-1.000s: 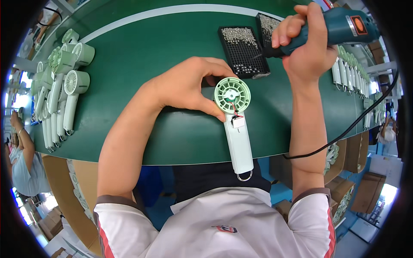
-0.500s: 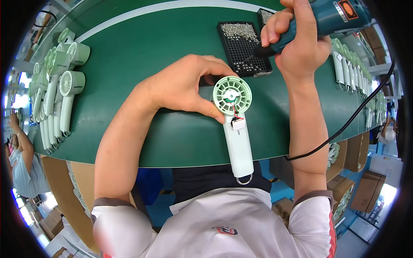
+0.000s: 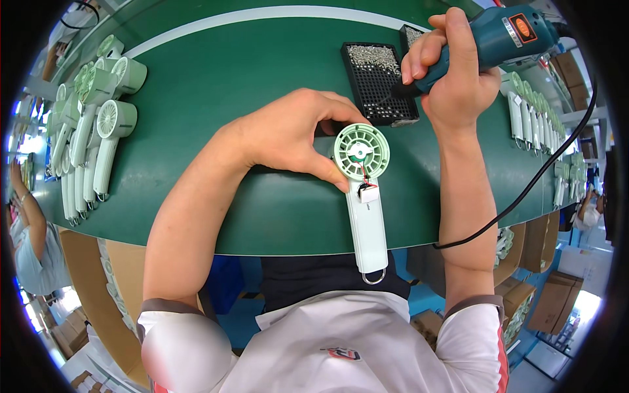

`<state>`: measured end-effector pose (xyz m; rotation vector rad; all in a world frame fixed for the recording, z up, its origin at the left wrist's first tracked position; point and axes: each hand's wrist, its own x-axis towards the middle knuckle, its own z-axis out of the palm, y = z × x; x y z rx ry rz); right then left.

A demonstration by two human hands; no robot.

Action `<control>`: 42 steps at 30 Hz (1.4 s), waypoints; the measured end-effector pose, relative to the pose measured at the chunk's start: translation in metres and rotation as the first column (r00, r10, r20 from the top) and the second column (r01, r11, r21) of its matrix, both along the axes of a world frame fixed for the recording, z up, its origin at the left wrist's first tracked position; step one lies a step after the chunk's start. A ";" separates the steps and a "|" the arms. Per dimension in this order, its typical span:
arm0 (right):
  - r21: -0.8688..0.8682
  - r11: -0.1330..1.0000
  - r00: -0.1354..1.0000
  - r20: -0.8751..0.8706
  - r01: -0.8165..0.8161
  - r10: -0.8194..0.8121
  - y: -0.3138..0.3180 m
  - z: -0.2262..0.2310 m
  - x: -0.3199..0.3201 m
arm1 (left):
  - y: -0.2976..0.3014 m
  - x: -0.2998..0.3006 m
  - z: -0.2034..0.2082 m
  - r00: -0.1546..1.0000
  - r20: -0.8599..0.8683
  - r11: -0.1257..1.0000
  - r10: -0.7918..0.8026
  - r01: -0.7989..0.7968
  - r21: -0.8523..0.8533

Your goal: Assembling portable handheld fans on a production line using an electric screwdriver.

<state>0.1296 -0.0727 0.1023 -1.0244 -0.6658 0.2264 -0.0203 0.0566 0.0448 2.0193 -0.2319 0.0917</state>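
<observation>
My left hand [image 3: 295, 134] grips the round head of a pale green handheld fan [image 3: 368, 226], thumb at the near side and fingers curled behind. The head is uncovered, showing its ribbed inside, red and black wires and a small white connector. Its handle, with a metal ring at the end, reaches past the table's front edge. Wrapped in my right hand [image 3: 462, 82] is a teal electric screwdriver [image 3: 504, 39]. Its black nose and bit point down-left over a black screw tray [image 3: 380, 85]; whether the bit touches a screw I cannot tell.
A second screw tray [image 3: 411, 36] stands behind the first. Green-and-white fans [image 3: 108, 141] are piled at the left; another row of fans [image 3: 534, 114] lies at the right. The screwdriver's black cord [image 3: 524, 196] crosses my right forearm. Cardboard boxes [image 3: 92, 275] sit below the green table [image 3: 288, 223].
The view has shifted slightly. My left hand still holds the fan in nearly the same place, and the screwdriver stays over the screw tray with its nose a little nearer the tray's right side.
</observation>
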 end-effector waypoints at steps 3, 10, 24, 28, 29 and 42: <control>0.009 1.000 1.000 -0.020 -0.024 0.024 0.001 -0.001 0.000 | 0.000 0.000 -0.003 0.999 0.035 1.000 0.001 -0.002 0.012; -0.117 0.989 0.956 0.270 -0.088 0.117 0.005 -0.008 0.005 | -0.001 -0.001 0.002 1.000 0.005 1.000 0.011 -0.011 0.018; -0.046 0.999 0.996 0.089 -0.028 0.032 0.005 0.000 0.000 | -0.001 0.000 0.003 1.000 -0.009 1.000 0.001 -0.001 0.016; -0.039 0.999 0.995 0.093 -0.027 0.030 0.004 0.003 -0.002 | 0.000 0.000 0.002 1.000 0.008 1.000 -0.001 0.000 0.020; -0.028 0.999 0.995 0.090 -0.035 0.037 0.003 0.003 -0.001 | -0.001 0.000 0.003 1.000 -0.007 1.000 -0.001 0.001 0.018; 0.126 0.883 0.884 0.195 -0.451 0.424 -0.029 0.029 0.002 | 0.000 -0.001 0.007 0.998 -0.066 0.999 -0.008 0.010 0.034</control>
